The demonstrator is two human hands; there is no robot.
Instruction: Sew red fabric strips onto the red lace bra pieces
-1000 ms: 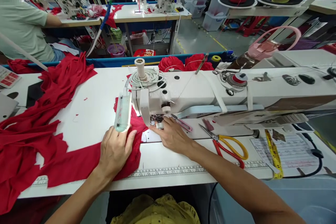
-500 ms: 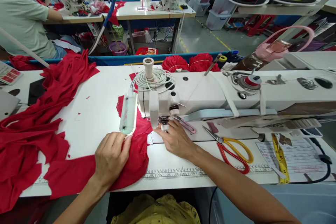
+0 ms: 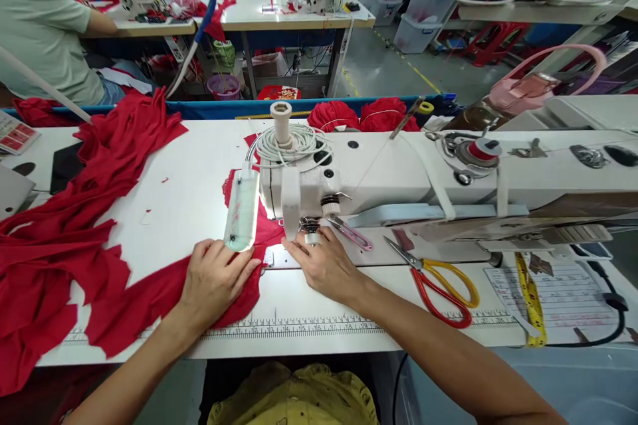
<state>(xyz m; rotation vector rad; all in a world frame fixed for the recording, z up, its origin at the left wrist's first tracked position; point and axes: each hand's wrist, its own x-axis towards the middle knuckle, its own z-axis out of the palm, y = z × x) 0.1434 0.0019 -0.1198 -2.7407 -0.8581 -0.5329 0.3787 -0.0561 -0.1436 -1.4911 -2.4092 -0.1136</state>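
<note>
My left hand [image 3: 216, 282] lies on the red fabric [image 3: 244, 305], its fingers stretched out over the cloth just below the small clear lamp panel [image 3: 242, 212]. The fabric runs under the head of the white sewing machine [image 3: 369, 163]. At the needle area, my right hand [image 3: 326, 265] rests on the machine bed with fingers apart, the foremost tips by the fabric's edge. Parts of its fingers are hidden behind the machine's front parts. Pink-handled thread snips [image 3: 353, 234] lie just right of it. The needle and presser foot are mostly hidden.
Scissors [image 3: 438, 282] with red and yellow handles lie right of my right arm, beside a yellow tape measure [image 3: 531, 305] and a written sheet [image 3: 583, 299]. A large heap of red fabric [image 3: 44, 265] covers the left side. Another person [image 3: 47, 40] sits at a machine behind.
The red fabric by my left hand has shifted away from me under the machine head, baring more of the table ruler. My left hand has moved slightly forward, its fingers now flatter.
</note>
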